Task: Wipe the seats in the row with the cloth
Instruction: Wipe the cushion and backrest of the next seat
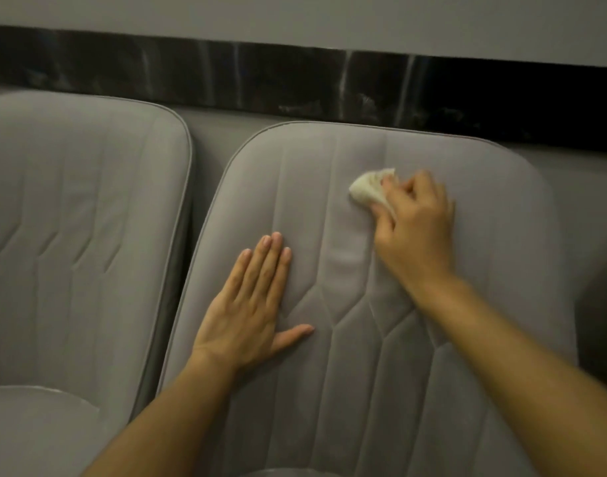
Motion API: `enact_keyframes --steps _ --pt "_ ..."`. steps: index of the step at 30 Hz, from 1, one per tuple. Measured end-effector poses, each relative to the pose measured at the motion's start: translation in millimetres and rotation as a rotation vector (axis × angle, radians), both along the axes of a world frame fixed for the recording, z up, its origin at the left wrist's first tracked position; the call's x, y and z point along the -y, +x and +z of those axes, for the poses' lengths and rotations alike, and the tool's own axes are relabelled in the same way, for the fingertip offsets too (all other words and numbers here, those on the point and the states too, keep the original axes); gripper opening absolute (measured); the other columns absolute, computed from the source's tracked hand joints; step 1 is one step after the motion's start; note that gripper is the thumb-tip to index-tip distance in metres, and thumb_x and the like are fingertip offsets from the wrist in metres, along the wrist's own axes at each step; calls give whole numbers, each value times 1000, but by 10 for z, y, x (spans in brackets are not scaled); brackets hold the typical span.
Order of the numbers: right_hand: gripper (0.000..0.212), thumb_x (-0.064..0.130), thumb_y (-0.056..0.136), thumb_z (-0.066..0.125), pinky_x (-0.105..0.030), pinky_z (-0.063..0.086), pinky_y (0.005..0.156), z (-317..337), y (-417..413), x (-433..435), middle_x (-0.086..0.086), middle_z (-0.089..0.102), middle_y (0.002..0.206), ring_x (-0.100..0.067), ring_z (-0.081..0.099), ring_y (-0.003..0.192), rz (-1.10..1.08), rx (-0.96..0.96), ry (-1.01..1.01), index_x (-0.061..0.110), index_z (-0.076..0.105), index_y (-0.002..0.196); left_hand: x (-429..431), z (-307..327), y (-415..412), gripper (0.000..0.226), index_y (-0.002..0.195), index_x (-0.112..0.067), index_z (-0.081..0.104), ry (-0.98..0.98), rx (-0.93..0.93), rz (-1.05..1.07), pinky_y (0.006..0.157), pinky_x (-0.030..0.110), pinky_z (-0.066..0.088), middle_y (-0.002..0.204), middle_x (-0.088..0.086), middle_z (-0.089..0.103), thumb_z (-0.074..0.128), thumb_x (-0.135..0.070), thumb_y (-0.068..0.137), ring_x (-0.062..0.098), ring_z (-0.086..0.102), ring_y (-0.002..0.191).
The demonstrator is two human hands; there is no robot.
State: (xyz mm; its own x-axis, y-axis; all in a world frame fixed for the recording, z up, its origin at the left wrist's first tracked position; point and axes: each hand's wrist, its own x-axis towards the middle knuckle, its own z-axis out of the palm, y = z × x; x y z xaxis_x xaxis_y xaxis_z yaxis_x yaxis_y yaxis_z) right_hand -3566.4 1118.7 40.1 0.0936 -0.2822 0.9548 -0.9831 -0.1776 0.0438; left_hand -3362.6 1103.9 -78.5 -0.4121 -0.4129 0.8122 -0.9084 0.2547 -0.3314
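My right hand's (pixel 415 225) grip was closed on the wadded cloth (pixel 367 189), left hand (pixel 250 304) flat open on the seat back (pixel 381 373); I figured the small wad could skip stitched seams (pixel 330 208).

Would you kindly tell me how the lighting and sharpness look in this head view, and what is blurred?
Head view: dim, even light, soft shadows beside the hands on the grey stitched seat back; the right hand gripping the crumpled white cloth is slightly motion-smeared, the flat left hand crisper; pale streaks cross the glossy black wall band.
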Motion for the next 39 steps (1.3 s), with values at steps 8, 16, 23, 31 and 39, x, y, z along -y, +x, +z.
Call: enact_keyframes --steps 8,16,23,31,39 --pt "40 25 88 52 -44 47 71 20 -105 -154 -24 52 91 -38 53 78 145 93 -80 -6 62 112 -11 -44 -18 91 147 6 25 -15 -2 -12 121 41 4 155 23 20 30 -65 90 33 16 145" --pt "33 22 90 49 -41 33 65 -360 -28 -22 -22 56 81 -36 50 72 26 -9 -94 -4 67 101 -15 -45 -11 93 148 6 19 -22 10 -12 121 41 2 156 21 15 28 -67 90 31 10 146" --pt "41 28 89 47 -42 46 63 -1159 -12 -344 -15 57 80 -29 46 71 131 -82 83 -3 67 107 -120 -153 95 98 148 4 18 63 88 -31 121 41 3 156 24 16 26 -72 86 32 13 146" --pt "31 18 81 65 -30 36 63 -329 -46 -200 -22 51 81 -34 52 68 141 131 -37 -4 66 102 -158 -341 177 97 147 6 24 40 166 -24 120 43 8 154 25 19 29 -71 88 34 16 145" --pt "36 21 87 52 -38 49 54 -1824 122 -430 -15 54 73 -26 46 68 76 -24 96 -4 67 109 -229 -461 231 101 148 7 16 66 234 1 120 44 3 156 24 11 21 -73 86 35 11 145"
